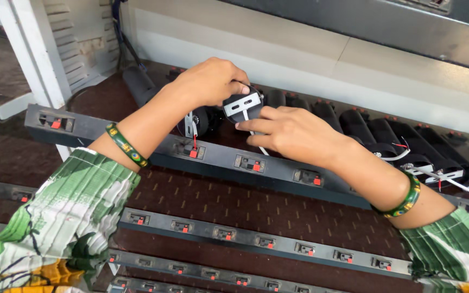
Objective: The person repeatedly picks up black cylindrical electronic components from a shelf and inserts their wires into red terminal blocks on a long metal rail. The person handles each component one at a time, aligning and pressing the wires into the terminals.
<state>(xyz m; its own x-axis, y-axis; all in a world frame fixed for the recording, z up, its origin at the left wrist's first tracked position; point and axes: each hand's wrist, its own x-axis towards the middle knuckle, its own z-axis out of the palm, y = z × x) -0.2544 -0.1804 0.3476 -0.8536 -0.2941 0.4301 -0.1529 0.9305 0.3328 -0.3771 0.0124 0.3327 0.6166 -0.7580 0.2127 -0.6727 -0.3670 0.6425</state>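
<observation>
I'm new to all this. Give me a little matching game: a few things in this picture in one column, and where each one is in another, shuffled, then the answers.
Things:
1. Left hand
2. Right hand
3. Bangle
4. Row of black cylinders

Places:
A. Around the left wrist
B. Lying on the shelf, right of the hands
C. On top of the round black part with a grey bracket
D. Fingers against that part's lower right side

Pairs: 1-C, 2-D, 3-A, 4-B
</observation>
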